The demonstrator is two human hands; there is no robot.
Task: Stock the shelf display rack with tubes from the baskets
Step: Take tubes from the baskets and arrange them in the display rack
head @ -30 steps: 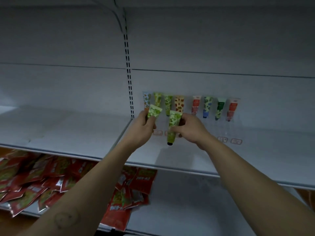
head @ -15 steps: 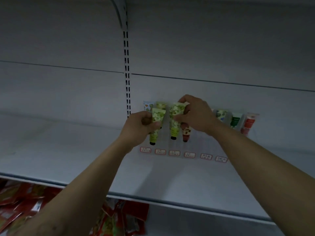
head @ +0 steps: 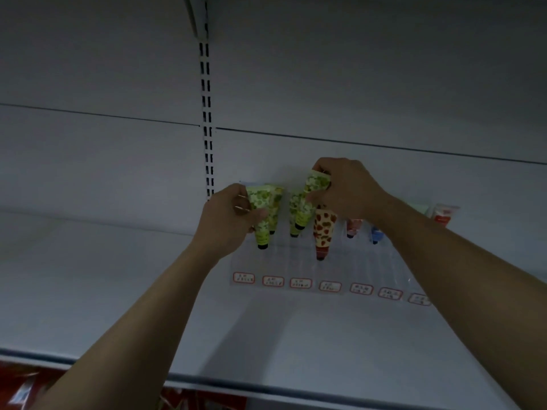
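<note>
A clear display rack [head: 299, 261] with red-bordered labels along its front stands at the back of a grey shelf. My left hand [head: 228, 218] grips a light green tube [head: 262, 214], cap down, over the rack's left end. My right hand [head: 346, 189] pinches the flat top of a second green tube [head: 310, 199] over the third slot. Other tubes hang in the rack behind these: a strawberry-print tube [head: 323, 232], a pink one [head: 353, 226] and a blue one [head: 375, 235], partly hidden by my right wrist. The baskets are out of sight.
A red-and-white tube [head: 444, 216] stands at the rack's far right. A slotted upright [head: 207, 119] runs up the back wall left of the rack. The shelf's front edge [head: 266, 386] crosses below my arms, with red packets [head: 26, 386] on the lower shelf.
Both hands have lifted their green tubes up to the rack's top row. The view has tilted upward and moved closer, so the lower shelf with red packets is nearly out of frame.
</note>
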